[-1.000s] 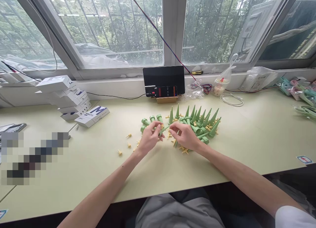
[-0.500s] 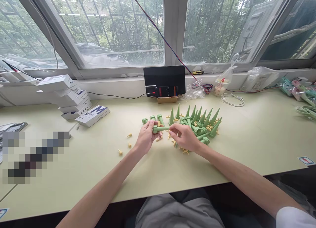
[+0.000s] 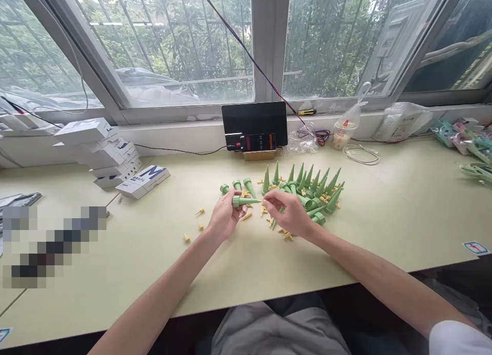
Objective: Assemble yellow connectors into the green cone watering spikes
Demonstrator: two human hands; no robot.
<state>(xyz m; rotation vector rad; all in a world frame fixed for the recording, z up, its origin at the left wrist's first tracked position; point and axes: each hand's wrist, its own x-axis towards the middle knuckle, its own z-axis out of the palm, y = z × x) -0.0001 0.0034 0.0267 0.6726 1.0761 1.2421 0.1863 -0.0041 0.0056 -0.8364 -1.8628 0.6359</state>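
Observation:
My left hand (image 3: 225,216) is closed around the wide capped end of a green plant watering spike (image 3: 246,201), which lies level and points right. Thumb and fingertips of my right hand (image 3: 286,211) pinch together at the spike's narrow end, on a small yellow piece (image 3: 261,201) that is mostly hidden. Just behind my left hand several green spikes (image 3: 237,185) lie on the table. A crowd of green spikes (image 3: 315,182), some upright and some lying down, is beyond my right hand, mixed with yellow cross-shaped fittings (image 3: 286,235).
Small yellow pointed pieces (image 3: 186,238) lie left of my left hand. A tablet (image 3: 254,122) with a phone (image 3: 258,141) before it leans at the back. White boxes (image 3: 111,150) are stacked back left; a bagged cup (image 3: 341,133) and a coiled cable (image 3: 360,155) are back right.
My left hand and the spike have shifted slightly left, away from my right fingertips. A bit of yellow now shows between the spike's tip and those fingers.

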